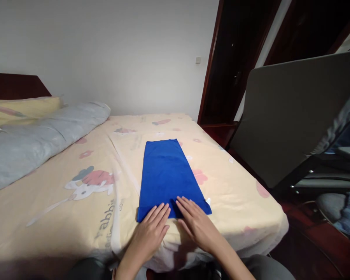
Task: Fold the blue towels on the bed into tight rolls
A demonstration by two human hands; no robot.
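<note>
A blue towel (167,171) lies flat as a long strip on the bed, its near end close to the mattress edge. My left hand (152,229) rests on the towel's near left part, fingers stretched out flat. On the near right part, my right hand (195,223) lies with its fingers extended over the cloth. Between the hands the towel shows a small dark crease. A small white tag sticks out at its near right corner.
The bed (239,194) has a yellow sheet with rabbit and carrot prints. A rolled grey quilt (46,134) and a yellow pillow (26,109) lie at the left. At the right stand a dark board (297,116) and a chair with clothes. Beyond is a dark door (239,58).
</note>
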